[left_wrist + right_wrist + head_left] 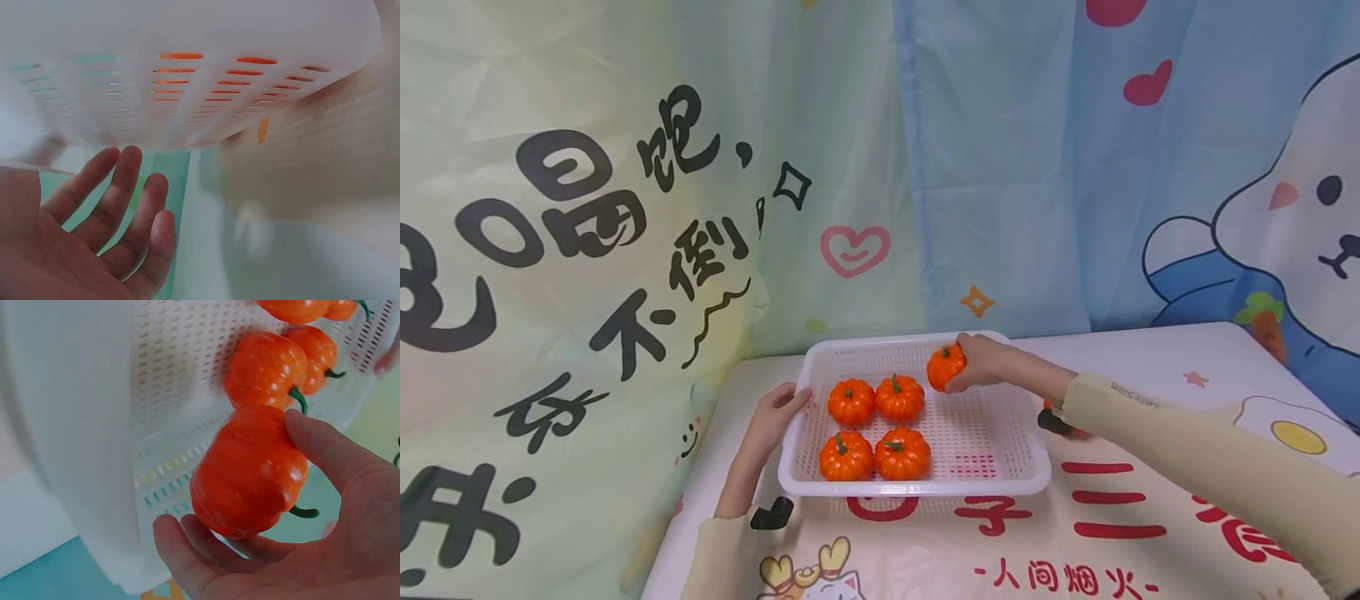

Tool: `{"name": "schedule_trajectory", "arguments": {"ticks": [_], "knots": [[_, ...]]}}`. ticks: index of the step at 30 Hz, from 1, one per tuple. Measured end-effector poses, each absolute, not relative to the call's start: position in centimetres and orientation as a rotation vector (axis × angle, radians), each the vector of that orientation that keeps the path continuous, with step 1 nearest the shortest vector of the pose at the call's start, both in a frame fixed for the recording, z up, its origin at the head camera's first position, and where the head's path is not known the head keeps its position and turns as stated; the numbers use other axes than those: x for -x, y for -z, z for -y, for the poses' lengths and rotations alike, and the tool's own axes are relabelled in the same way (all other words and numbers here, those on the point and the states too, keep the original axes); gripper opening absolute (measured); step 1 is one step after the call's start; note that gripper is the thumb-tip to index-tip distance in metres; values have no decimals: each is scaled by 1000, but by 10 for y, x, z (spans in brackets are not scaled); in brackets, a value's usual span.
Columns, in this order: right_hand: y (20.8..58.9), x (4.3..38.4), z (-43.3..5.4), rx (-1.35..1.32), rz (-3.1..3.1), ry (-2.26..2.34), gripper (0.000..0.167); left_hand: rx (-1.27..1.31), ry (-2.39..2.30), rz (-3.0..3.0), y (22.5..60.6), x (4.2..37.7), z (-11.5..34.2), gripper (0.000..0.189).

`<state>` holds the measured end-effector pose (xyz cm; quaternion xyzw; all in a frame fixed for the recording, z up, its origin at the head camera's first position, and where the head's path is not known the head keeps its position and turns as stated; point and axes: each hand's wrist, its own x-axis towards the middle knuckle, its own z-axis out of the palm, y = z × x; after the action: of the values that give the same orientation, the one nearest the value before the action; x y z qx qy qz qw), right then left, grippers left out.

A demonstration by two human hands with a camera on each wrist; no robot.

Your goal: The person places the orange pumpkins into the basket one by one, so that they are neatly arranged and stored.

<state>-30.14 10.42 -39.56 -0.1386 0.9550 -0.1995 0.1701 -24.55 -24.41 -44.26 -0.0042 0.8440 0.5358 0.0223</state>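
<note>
Fingers [206,550] of right hand [981,362] curled around pumpkin [945,367]; left hand [772,417] spread, partly behind tray [917,487] rim.

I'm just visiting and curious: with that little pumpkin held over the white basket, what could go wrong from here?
1. The right hand holds the toy pumpkin near the white basket's far rim; let go there, it might roll outside.
2. Dropped carelessly, it may knock the four pumpkins out of their neat square.
3. The left hand only rests on the basket's edge, so a bump might shift the basket.
</note>
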Motion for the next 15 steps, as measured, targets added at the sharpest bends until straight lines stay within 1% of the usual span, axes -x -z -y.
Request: {"name": "schedule_trajectory", "arguments": {"ticks": [5, 12, 15], "knots": [[403, 300, -94, 327, -2714, 521, 87, 5, -1639, -2622, 445, 249, 246, 34], [416, 303, -86, 243, -2706, 506, 88, 39, -1670, -2630, 475, 266, 256, 38], [419, 304, -83, 233, -2706, 489, 87, 30, -1676, -2638, 481, 268, 259, 40]]}}
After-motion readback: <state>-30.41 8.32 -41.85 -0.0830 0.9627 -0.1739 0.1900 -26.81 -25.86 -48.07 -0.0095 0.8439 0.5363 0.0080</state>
